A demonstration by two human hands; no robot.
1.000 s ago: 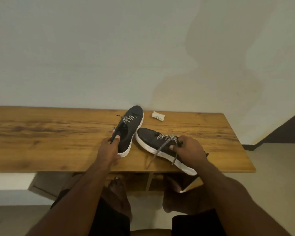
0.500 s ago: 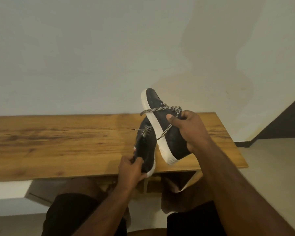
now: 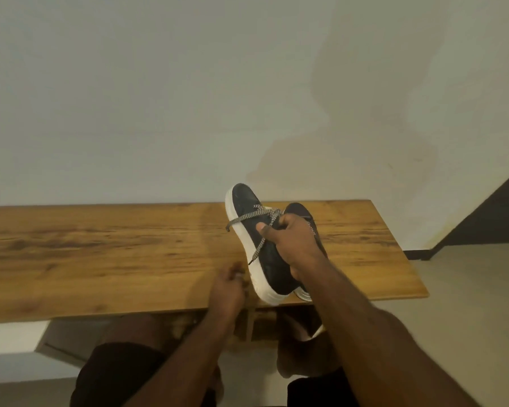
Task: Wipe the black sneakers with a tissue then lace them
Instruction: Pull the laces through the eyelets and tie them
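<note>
My right hand is shut on a black sneaker with a white sole. It holds the sneaker tilted on its side above the wooden table, toe pointing away. The sneaker's checkered lace hangs loose across the sole. The second black sneaker sits pressed against the first on the right, mostly hidden by my hand. I cannot tell whether the hand grips it too. My left hand is blurred at the table's front edge, just left of the heel, with nothing in it. No tissue is visible.
The table stands against a pale stained wall, and its right end is close to the sneakers. My knees in dark shorts are under the front edge. Pale floor lies to the right, with a dark strip.
My left hand let go of the second sneaker and dropped to the table's front edge. That sneaker now sits to the right, behind the one in my right hand, which stays raised.
</note>
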